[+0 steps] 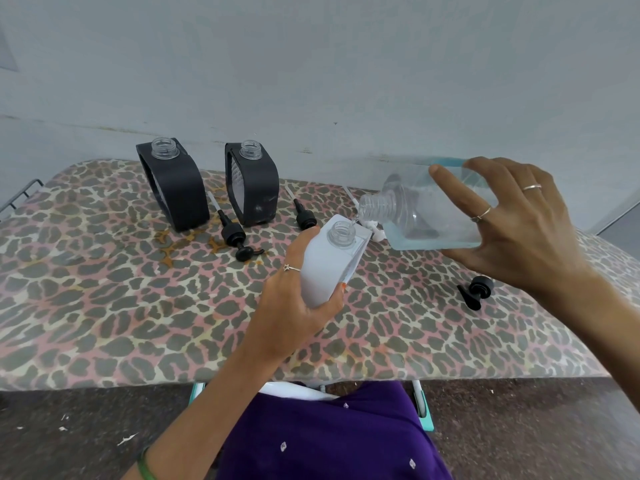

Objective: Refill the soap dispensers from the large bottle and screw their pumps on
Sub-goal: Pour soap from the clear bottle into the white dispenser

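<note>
Over the leopard-print board (104, 306), the right hand (512, 233) tips the blue-soap bottle (426, 216) into the left hand (294, 306)'s white dispenser (325, 268).

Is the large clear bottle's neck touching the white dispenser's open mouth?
Apart. The head view shows the large clear bottle tipped above the white dispenser, with a small gap bridged by a thin stream.

Setting: domestic room, plain and sparsely furnished.

Evidence: ironing board (104, 306) used as work surface, padded cover in pink, grey and cream leopard print with rust-coloured stains near its middle; wire iron rest (20, 195) at the board's far left end; teal-and-white folding legs (424, 407) under the near edge. Pale painted wall (311, 64) close behind the far edge, scuffed along its lower part. Dark speckled floor (69, 427) with scattered white scraps. Household soap dispensers (175, 188) on the board.
</note>
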